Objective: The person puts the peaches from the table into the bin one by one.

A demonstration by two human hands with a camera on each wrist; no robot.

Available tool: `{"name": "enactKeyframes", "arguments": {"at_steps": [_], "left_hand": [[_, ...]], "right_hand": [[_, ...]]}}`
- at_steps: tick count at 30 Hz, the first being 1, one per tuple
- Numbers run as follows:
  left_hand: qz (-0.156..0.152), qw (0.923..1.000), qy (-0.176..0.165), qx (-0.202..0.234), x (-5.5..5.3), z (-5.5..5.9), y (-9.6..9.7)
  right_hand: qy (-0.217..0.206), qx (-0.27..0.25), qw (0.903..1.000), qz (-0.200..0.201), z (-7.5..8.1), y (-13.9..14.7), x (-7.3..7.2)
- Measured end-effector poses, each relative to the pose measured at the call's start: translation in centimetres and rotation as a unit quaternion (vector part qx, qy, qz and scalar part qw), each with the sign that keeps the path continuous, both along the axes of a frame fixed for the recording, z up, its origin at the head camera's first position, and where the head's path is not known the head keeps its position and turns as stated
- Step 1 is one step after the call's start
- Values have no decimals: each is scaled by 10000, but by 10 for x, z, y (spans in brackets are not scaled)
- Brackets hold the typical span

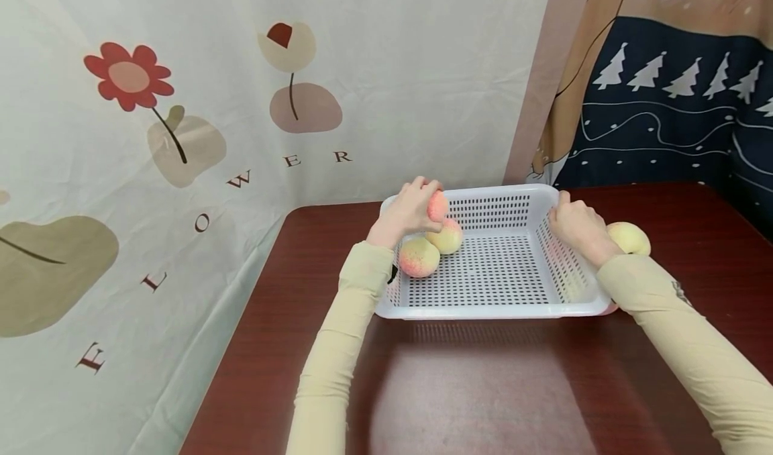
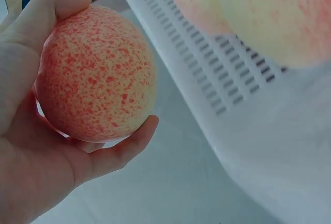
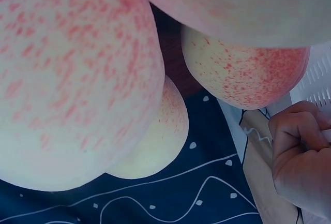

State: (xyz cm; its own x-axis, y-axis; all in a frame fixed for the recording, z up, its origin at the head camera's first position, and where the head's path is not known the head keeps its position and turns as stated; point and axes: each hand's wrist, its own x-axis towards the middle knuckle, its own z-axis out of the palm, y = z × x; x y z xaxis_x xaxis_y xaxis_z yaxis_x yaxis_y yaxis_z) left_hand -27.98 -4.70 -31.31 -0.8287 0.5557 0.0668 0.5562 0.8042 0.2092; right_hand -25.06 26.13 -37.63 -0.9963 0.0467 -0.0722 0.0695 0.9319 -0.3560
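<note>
My left hand [image 1: 410, 208] grips a red-speckled peach [image 2: 98, 74], thumb and fingers curled round its sides. In the head view this peach shows at the left end of a white perforated plastic basket [image 1: 483, 312]. Two yellow-pink peaches lie inside the basket below that hand, a nearer peach [image 1: 419, 258] and a farther peach [image 1: 447, 237]. With fingers curled over the rim, my right hand [image 1: 580, 224] holds the basket's right side. Outside the basket, beside the right wrist, sits a pale yellow peach [image 1: 629, 238], partly hidden by the forearm.
Several peaches [image 3: 77, 79] fill the right wrist view, close to the right forearm. The basket stands on a dark red-brown table [image 1: 272, 347]. A white flower-print cloth [image 1: 410, 92] hangs behind and left, and a dark blue cloth [image 1: 664, 126] with white trees hangs at back right.
</note>
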Motion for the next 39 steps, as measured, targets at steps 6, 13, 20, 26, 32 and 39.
{"name": "enactKeyframes", "arguments": {"at_steps": [6,13,20,26,32,39], "left_hand": [[-219,9997,-74,7,0,-8,19],[-334,9994,-77,-80,-1,-19,40],[-389,9990,-220,7,0,-30,60],[-398,9982,-452,-79,1,-38,73],[-380,9971,-484,-457,-1,-45,83],[-679,9947,-336,-698,-5,-50,90]], "right_hand": [[60,41,10000,-3,-1,-1,0],[24,68,10000,-34,0,-1,0],[97,76,9999,2,-2,-1,0],[142,67,9999,0,-2,-2,0],[101,78,9999,-8,-1,-2,0],[112,79,9999,-21,0,-2,0]]}}
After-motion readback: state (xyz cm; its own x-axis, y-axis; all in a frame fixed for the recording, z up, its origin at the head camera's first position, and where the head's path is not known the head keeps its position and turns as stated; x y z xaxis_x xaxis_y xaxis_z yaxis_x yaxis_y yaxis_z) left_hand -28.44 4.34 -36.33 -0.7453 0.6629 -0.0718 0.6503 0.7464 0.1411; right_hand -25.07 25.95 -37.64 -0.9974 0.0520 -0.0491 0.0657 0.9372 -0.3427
